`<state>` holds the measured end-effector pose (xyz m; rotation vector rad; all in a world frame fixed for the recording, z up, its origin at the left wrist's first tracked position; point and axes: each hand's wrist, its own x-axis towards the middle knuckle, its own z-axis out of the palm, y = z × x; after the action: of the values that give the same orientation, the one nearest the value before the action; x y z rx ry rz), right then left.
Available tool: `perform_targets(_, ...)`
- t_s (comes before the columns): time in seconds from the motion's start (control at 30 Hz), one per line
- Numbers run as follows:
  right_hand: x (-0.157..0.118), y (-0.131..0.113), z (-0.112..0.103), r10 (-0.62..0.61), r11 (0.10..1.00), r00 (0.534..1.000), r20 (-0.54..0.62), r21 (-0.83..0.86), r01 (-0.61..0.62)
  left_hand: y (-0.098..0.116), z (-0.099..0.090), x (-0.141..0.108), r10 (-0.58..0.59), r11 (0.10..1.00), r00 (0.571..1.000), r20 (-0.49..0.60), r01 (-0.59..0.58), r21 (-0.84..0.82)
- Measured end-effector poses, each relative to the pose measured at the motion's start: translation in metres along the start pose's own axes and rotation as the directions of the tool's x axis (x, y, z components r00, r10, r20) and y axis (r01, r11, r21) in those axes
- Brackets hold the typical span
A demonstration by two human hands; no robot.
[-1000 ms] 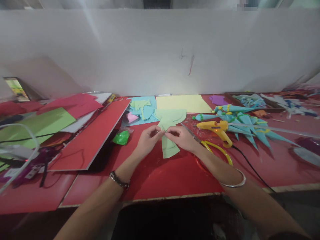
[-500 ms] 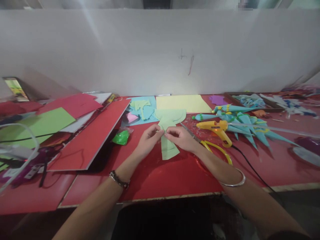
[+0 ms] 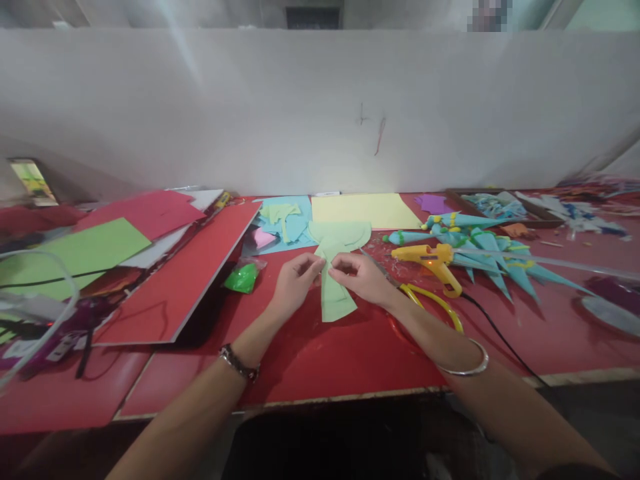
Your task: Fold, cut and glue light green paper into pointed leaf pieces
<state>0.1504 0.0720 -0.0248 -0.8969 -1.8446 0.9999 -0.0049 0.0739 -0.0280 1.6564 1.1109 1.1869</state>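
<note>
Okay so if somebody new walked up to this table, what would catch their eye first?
Probably the bright yellow glue gun, lying just beyond the right forearm, with a fan of turquoise paper cones behind it. Next, the pale green paper cutout in the middle, where the left hand and right hand meet over it. Then the big red board, slanting across the left side.

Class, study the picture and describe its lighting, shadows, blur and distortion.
Head view: a pale streak of glare crosses the upper left of the grey wall. Head view: deep shadow lies under the tilted red board. Head view: fine detail is soft, even at the hands; the forearms look stretched toward the lower corners; a pixelated patch sits top right.
</note>
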Motion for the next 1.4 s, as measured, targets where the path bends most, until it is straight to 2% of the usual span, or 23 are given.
perform_targets(0.2, 0.0016, 0.0043, -0.0005, 0.008, 0.999, 0.996, -0.092, 0.04, -0.004, -0.0003, 0.0003, -0.0027, 0.055, 0.991, 0.996, 0.067, -0.062, 0.116)
perform_targets(0.57, 0.0026, 0.0044, -0.0027, -0.014, 0.996, 0.996, -0.093, 0.081, 0.021, -0.0004, 0.001, -0.0034, 0.082, 0.983, 0.993, 0.082, -0.094, 0.155)
perform_targets(0.7, 0.0032, 0.0064, -0.0026, 0.022, 0.993, 0.992, -0.127, 0.116, -0.007, -0.0007, 0.0015, -0.0036, 0.082, 0.983, 0.994, 0.068, -0.092, 0.157)
perform_targets(0.8, 0.0029, 0.0066, -0.0014, 0.029, 0.987, 0.994, -0.105, 0.163, -0.012, -0.0008, 0.0015, -0.0035, 0.086, 0.982, 0.993, 0.083, -0.099, 0.163)
perform_targets(1.1, 0.0022, 0.0033, -0.0019, 0.0, 0.999, 0.995, -0.095, 0.048, 0.005, 0.0004, 0.0012, -0.0027, 0.097, 0.972, 0.988, 0.118, -0.12, 0.203)
perform_targets(1.4, 0.0027, 0.0055, -0.0024, -0.006, 0.998, 0.994, -0.108, 0.06, 0.012, -0.0015, 0.001, -0.0027, 0.098, 0.97, 0.988, 0.116, -0.121, 0.21)
